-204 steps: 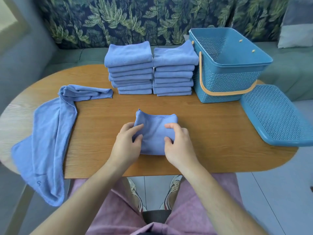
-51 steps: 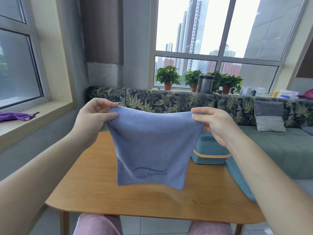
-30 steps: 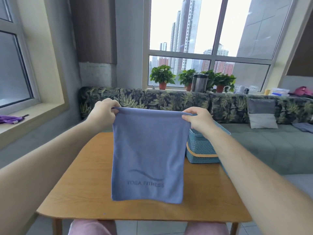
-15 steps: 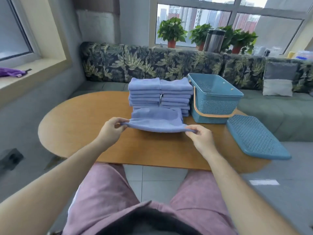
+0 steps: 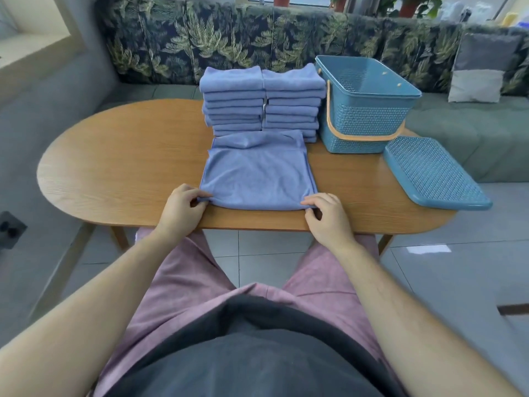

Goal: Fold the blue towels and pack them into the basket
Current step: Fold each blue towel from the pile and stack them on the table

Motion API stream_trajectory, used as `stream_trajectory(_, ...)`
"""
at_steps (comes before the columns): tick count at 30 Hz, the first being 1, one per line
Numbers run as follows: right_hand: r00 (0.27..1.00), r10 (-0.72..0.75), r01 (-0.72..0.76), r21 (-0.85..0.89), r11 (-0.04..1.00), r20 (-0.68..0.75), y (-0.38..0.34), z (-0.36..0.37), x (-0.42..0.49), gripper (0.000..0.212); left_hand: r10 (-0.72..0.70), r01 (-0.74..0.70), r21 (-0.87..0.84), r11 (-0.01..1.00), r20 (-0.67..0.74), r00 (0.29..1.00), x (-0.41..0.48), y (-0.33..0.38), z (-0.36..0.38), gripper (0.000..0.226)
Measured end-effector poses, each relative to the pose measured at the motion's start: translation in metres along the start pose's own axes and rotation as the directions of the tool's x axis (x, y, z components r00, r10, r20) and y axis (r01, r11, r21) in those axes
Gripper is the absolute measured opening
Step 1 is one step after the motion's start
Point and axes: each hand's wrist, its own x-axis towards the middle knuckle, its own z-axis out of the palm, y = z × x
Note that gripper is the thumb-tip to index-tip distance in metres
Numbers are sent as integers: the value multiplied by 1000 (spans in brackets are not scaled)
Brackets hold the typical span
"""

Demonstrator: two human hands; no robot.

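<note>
Head view, oval wooden table (image 5: 120, 156), leaf-print sofa (image 5: 229, 38) behind, both hands pinching blue towel (image 5: 257, 176) corners

Oval wooden table (image 5: 120, 167), leaf-patterned sofa back (image 5: 229, 35), grey-and-white cushion (image 5: 481, 70), tiled floor (image 5: 446, 267)

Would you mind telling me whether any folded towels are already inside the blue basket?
No, the blue basket shows only its bare perforated interior, while the folded towels sit stacked beside it.
</note>
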Motion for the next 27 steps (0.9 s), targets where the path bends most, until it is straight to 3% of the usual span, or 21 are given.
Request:
stream_trajectory(8, 995, 96, -97, 25, 995, 24, -5, -1, -2, 12, -80, 77, -108, 991, -24, 997, -11, 8, 2, 19)
stream_trajectory(10, 995, 102, -102, -22, 995, -15, -12, 1, 1, 9, -81, 78, -62, 995, -37, 996, -11, 14, 7, 17)
stream_trajectory(12, 999, 30, -35, -131, 991, -39, -21, 7, 14, 21, -1, 6, 57, 998, -81, 997, -2, 21, 14, 14)
stream_trajectory(15, 977, 70, -11, -282, 959, 201, -36, 23, 51, 52, 107, -100, 140, 985, -45, 993, 35, 39, 25, 39)
stream_trajectory(19, 838, 240, -4, -434, 901, 490, -39, 50, 74, 67, 38, -138, 319, 938, 300, 953, 69, 45, 54, 68)
stream_trajectory(22, 804, 275, 0, -463, 886, 527, -39, 49, 67, 68, -17, -126, 383, 915, 348, 937, 55, 37, 64, 80)
stream_trajectory(27, 820, 241, 19, -446, 895, 519, -57, 28, 25, 69, 16, -145, 393, 908, 312, 950, 9, 43, 52, 80)
